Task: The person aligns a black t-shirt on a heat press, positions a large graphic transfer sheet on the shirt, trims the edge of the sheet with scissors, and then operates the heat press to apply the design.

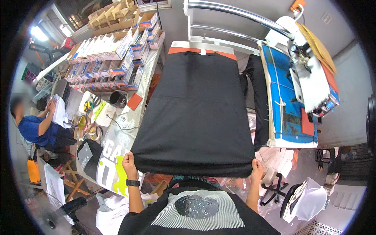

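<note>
A black T-shirt lies spread over a flat platen, its collar at the far end and its hem toward me. The platen's orange pad shows past the collar. My left hand is closed on the hem's near left corner, and a dark watch is on that wrist. At the near right corner, my right hand grips the hem with its fingers closed. The cloth stretches between both hands. One black sleeve hangs down beside the platen on the right.
Right of the shirt stands a press machine with a blue board. On the left, a table carries stacked cartons, a black mug and printed sheets. A co-worker in blue handles white cloth. Rails run behind.
</note>
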Available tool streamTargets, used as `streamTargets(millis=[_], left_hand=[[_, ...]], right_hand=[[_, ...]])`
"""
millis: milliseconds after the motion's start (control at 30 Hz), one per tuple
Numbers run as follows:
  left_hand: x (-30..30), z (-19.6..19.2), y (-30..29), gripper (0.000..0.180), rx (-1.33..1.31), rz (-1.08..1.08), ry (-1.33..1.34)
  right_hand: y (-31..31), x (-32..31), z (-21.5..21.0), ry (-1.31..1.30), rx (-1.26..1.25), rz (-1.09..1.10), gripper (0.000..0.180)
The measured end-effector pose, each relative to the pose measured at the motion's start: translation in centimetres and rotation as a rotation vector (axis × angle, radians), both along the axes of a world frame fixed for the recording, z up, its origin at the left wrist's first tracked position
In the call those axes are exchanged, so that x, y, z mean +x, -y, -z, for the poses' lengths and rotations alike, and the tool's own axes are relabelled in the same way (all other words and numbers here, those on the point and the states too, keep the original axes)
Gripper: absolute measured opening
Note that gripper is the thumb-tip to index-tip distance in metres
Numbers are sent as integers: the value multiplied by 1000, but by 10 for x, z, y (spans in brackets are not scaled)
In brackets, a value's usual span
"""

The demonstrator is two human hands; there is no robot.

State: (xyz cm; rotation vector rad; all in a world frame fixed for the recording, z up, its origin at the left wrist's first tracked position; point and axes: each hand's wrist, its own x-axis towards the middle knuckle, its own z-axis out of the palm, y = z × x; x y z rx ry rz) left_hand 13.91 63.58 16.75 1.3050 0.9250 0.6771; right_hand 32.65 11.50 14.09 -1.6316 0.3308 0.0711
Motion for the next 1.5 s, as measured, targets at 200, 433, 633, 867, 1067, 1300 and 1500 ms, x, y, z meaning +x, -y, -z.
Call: streamTargets(millis=[200,433,633,867,1067,1300,1500], left_hand=[[-53,36,11,26,68,-14,-56],[-97,42,44,28,105,-16,-89],[-154,58,56,29,69,-49,-126],[-176,77,66,30,98,-101,-181],[-189,102,81,30,132,-181,-264],[-106,87,52,14,642,98,-497],[76,52,-60,17,713,54,-349]], right_hand=[[9,-56,7,3,-12,45,26],[58,-109,64,-36,-86,100,26],[62,-137,81,7,-198,32,25],[75,-181,73,-53,-203,10,21],[87,-186,100,-172,-134,-20,20],[72,-131,139,129,-833,-63,15],[-36,-33,-13,157,-506,-256,16]])
